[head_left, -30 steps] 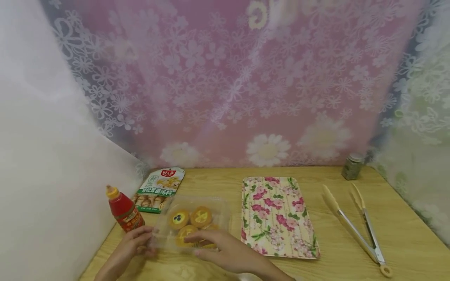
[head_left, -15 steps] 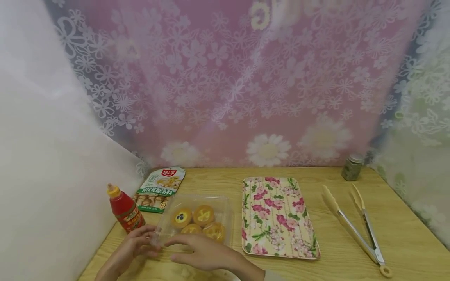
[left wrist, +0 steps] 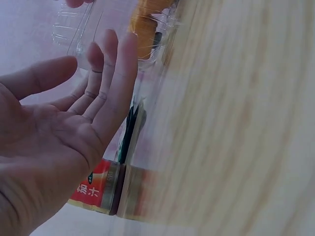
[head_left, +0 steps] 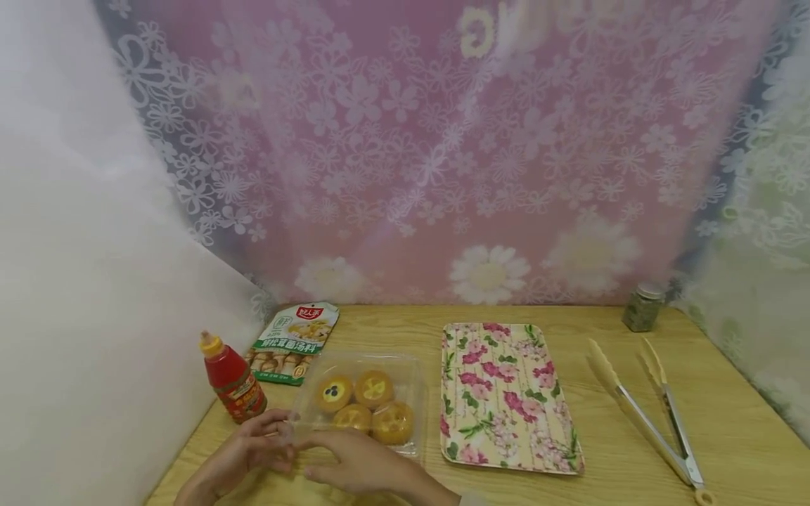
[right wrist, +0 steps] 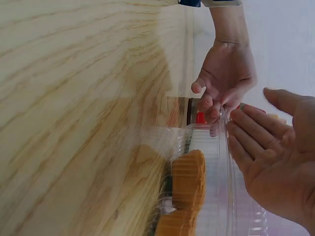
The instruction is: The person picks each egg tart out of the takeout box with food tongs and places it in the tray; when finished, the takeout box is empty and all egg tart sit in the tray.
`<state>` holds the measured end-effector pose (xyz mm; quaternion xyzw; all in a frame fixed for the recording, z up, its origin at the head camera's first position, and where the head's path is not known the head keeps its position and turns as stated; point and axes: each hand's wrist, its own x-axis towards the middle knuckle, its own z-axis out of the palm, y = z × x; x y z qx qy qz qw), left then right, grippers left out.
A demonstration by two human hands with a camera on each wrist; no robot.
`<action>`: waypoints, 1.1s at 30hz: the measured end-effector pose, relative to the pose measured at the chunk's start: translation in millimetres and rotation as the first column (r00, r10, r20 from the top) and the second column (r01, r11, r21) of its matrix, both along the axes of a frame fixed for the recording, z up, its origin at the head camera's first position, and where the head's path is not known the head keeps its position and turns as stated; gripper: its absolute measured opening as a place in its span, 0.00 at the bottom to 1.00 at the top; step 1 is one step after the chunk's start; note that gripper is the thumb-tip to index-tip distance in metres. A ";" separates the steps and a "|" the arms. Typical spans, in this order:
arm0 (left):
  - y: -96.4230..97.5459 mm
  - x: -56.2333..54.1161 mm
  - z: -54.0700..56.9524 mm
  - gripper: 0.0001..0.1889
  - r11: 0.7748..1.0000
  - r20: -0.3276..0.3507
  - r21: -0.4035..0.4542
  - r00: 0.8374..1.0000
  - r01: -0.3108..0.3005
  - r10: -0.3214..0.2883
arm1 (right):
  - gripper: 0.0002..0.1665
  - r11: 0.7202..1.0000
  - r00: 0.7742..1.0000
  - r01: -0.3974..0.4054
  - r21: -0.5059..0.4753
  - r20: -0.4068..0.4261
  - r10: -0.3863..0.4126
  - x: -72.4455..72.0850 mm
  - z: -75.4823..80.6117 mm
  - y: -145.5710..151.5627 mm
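A clear plastic clamshell box [head_left: 405, 372] with several round golden pastries [head_left: 373, 388] sits on the table, its lid down. My left hand [head_left: 249, 450] is at the box's front left corner, fingers loosely bent and thumb apart; in the right wrist view its fingertips meet or nearly meet the rim. Extended across the box's front edge, my right hand [head_left: 357, 460] points left toward the left hand. In the right wrist view, the right fingers [right wrist: 253, 135] lie straight along the lid's edge; whether they touch it I cannot tell.
A red squeeze bottle [head_left: 234, 383] stands left of the box, close to the left hand. Behind lies a food pouch [head_left: 294, 344]. Right of the box is a flowered tray [head_left: 506, 400], then tongs [head_left: 661, 429] lying spread. A small jar [head_left: 643, 309] stands at the back right.
My right hand has drawn back from above the pastries to the box's front left edge, nearer my left hand. The left hand stays by the corner. The view has shifted slightly.
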<state>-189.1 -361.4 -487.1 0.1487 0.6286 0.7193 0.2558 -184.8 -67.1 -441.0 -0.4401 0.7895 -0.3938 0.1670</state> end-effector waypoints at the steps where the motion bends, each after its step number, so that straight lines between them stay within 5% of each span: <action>1: 0.4 -0.5 -0.3 0.19 1.000 0.003 0.002 1.000 0.010 -0.010 | 0.25 1.000 1.000 0.011 0.012 -0.024 -0.011 0.3 -0.4 -1.5; 6: -0.9 -1.9 -2.8 0.15 0.997 0.005 0.038 0.997 0.072 -0.072 | 0.26 0.996 0.981 0.048 0.081 -0.193 -0.032 1.9 0.1 -10.9; 13: -3.1 0.9 -4.9 0.14 0.992 0.044 0.050 0.992 0.112 -0.114 | 0.23 0.988 0.950 0.072 0.136 -0.310 -0.026 5.8 3.5 -24.2; 18: -4.6 3.0 -9.1 0.14 0.994 0.079 0.036 0.991 0.101 -0.103 | 0.23 0.972 0.880 0.155 0.174 -0.471 -0.056 9.5 0.8 -38.2; 24: -6.9 7.1 -12.9 0.14 0.995 0.094 0.008 0.990 0.102 -0.102 | 0.09 0.952 0.740 0.233 0.199 -0.671 -0.041 15.0 -10.6 -52.9; 31: -7.9 7.5 -15.2 0.14 0.995 0.079 -0.032 0.992 0.097 -0.094 | 0.10 0.934 0.575 0.263 0.240 -0.817 0.048 12.4 -14.5 -66.7; 33: -8.5 7.3 -15.7 0.15 0.995 0.079 -0.037 0.992 0.097 -0.094 | 0.05 0.932 0.509 0.281 0.229 -0.859 0.057 11.4 -16.4 -71.2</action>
